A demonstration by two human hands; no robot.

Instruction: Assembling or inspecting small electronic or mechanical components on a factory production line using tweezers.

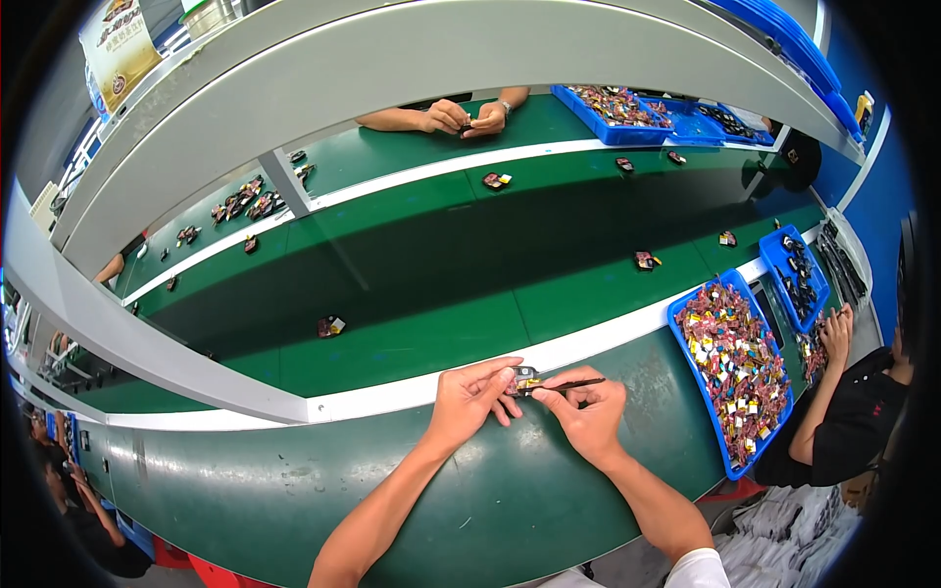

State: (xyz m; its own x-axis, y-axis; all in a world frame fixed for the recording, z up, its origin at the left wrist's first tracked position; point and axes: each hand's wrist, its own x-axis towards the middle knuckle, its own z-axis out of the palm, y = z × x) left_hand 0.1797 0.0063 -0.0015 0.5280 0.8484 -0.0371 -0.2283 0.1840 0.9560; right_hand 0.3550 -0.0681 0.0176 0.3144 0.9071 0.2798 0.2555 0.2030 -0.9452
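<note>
Close to the near edge of the white rail, both hands meet over a small black electronic part (pixel 523 376) with reddish and yellow bits on it. My left hand (pixel 469 400) grips the part between thumb and fingers, from its left side. My right hand (pixel 592 414) pinches a slim black tool (pixel 576 383), possibly tweezers. The tool's left end reaches the part; its other end sticks out past my fingers. My fingertips hide some of the part, and I cannot tell whether the tool touches it.
A blue tray (pixel 678 318) heaped with small reddish, white and yellow pieces stands right. Beyond it are a blue tray of black parts (pixel 796 279) and a co-worker's hand (pixel 836 333). Black parts (pixel 331 326) dot the green belt (pixel 421 343). Another person's hands (pixel 466 118) work across it.
</note>
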